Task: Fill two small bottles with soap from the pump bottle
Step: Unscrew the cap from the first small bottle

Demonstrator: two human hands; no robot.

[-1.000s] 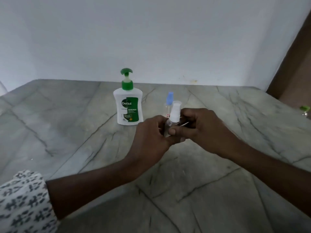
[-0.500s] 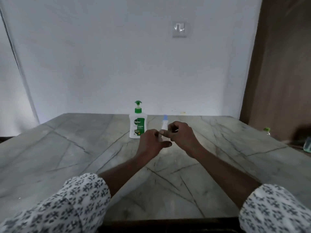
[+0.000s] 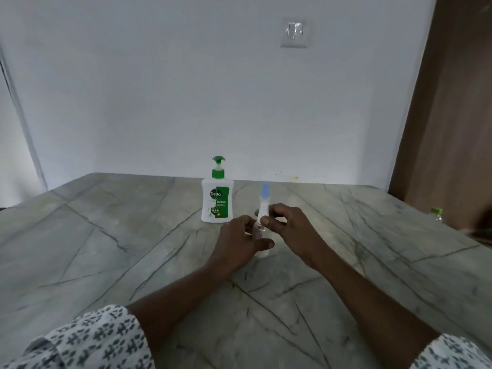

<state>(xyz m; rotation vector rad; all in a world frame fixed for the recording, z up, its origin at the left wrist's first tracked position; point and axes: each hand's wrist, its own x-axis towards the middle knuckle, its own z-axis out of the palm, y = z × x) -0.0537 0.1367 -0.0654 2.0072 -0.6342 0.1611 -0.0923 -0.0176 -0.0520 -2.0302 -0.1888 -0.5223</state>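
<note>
Marble table (image 3: pixel 106 235) w/ white wall (image 3: pixel 186 89)

Plain white wall (image 3: pixel 186 89) at the back w/ a light switch plate (image 3: pixel 295 32) high up, right of centre. Brown wood panel (image 3: pixel 452 115) on the right. Grey-green marble table (image 3: pixel 106 235) w/ dark veins fills the foreground. Light soft, dim.

The person wore a white top printed all over with small dark grey leaf-like marks, its left sleeve (image 3: pixel 90 339) and right sleeve (image 3: pixel 452 352) both ending above the elbow, leaving the forearms, the left hand (image 3: pixel 239 243) and the right hand (image 3: pixel 292 230) bare.
</note>
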